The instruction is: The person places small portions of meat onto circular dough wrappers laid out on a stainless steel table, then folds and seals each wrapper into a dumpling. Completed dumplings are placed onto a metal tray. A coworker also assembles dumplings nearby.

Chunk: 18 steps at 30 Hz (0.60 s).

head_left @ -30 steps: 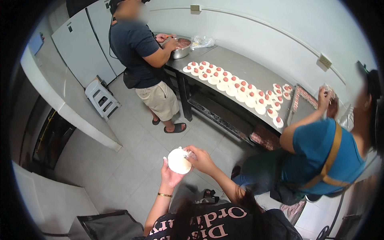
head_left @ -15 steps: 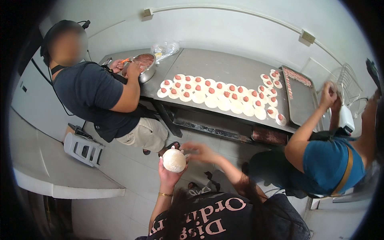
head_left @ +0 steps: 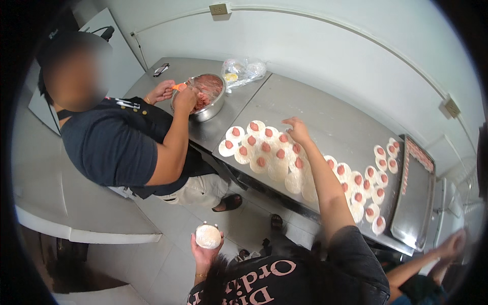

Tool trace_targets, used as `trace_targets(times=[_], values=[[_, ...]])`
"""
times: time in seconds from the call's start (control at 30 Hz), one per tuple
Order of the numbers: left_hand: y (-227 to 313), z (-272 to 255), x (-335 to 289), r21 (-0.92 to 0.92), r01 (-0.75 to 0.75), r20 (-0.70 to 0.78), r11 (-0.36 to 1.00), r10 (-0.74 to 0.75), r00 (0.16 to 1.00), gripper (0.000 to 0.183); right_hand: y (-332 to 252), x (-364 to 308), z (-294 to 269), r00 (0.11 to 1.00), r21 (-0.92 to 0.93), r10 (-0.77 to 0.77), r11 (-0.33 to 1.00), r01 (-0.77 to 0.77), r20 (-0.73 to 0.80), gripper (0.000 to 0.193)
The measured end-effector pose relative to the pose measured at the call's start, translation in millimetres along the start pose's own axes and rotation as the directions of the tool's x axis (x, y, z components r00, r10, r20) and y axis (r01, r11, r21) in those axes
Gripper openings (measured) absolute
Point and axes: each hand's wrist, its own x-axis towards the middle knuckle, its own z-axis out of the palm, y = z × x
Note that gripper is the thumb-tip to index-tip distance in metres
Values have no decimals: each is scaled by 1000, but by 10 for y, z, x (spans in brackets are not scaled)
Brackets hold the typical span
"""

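My left hand (head_left: pixel 203 258) is low in front of my body, fingers wrapped round a pale stack of round dough wrappers (head_left: pixel 208 237). My right arm stretches over the steel table, and my right hand (head_left: pixel 297 129) hovers by the far edge of the laid-out wrappers, fingers apart, with nothing visible in it. Below it, overlapping dough wrappers (head_left: pixel 277 168) lie in rows, most topped with a lump of pinkish ground meat (head_left: pixel 265 147). A few near the front edge are bare. My forearm hides part of the rows.
At the left, a co-worker holds an orange-handled tool (head_left: pixel 180 87) over a metal bowl (head_left: pixel 216 108) of ground meat. A clear plastic bag (head_left: pixel 245 71) lies behind it. A metal tray (head_left: pixel 413 203) with filled pieces sits at the right, near another person's arms (head_left: pixel 432 259).
My right hand has moved from beside the stack out over the table's wrappers. My left hand still holds the stack. The view has shifted, and the right-hand person is now lower in it.
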Motion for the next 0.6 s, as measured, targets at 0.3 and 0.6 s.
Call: trace_targets(times=[0.3,0.6], values=[[-269,535,98,-100,-150,-65,984,144,987,56,236,829,738,935,-105,-162,973,204,317,39],[-287,607,516,51,-62,-37,997,64,997,56,957,648,153,988,-258,85,965,-49,129,34]])
